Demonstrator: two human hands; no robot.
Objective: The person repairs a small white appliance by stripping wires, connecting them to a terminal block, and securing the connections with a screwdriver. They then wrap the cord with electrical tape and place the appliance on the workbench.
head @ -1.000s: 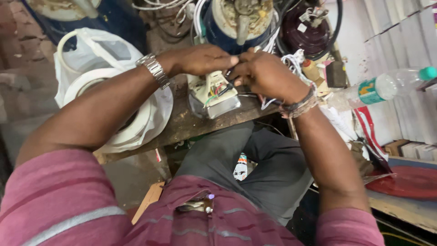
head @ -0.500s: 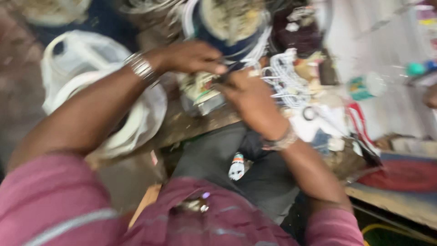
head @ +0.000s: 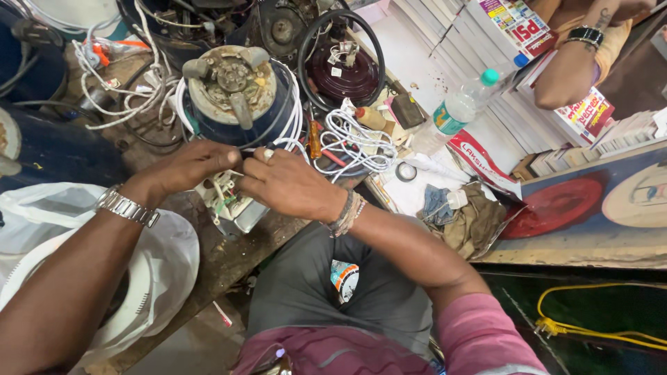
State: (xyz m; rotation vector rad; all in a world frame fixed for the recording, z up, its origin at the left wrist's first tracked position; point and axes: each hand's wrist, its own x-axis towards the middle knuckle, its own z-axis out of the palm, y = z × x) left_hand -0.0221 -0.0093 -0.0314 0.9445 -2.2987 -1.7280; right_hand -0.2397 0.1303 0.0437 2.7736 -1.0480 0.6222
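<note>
While you are leaning over the bench [head: 229,257], your left hand [head: 191,167] and right hand [head: 288,184] are meeting at the centre, just above a small white switch box [head: 233,205] with coloured wires showing inside. Your left hand is closing its fingertips in a pinch on something thin at the box's top edge; what it is pinching is too small to tell. Your right hand is curling loosely over the box, a ring on one finger and thread bands at the wrist, and whether it is gripping anything cannot be told.

At twelve o'clock from your hands a round motor [head: 233,87] is sitting in a blue housing, with white cable [head: 295,128] looping round it. At one o'clock a dark maroon disc [head: 344,76] is lying inside a black ring. At two o'clock a clear bottle [head: 458,107] with a green cap and a blue-green label is lying tilted, and beyond it, near the top right corner, a white printed packet [head: 517,24] with red and blue lettering is resting by another person's forearm [head: 573,66]. At three o'clock a crumpled brown cloth [head: 479,222] is lying beside a red round sign panel [head: 556,205]. At eight o'clock a white plastic bag [head: 160,257] is covering something round.
</note>
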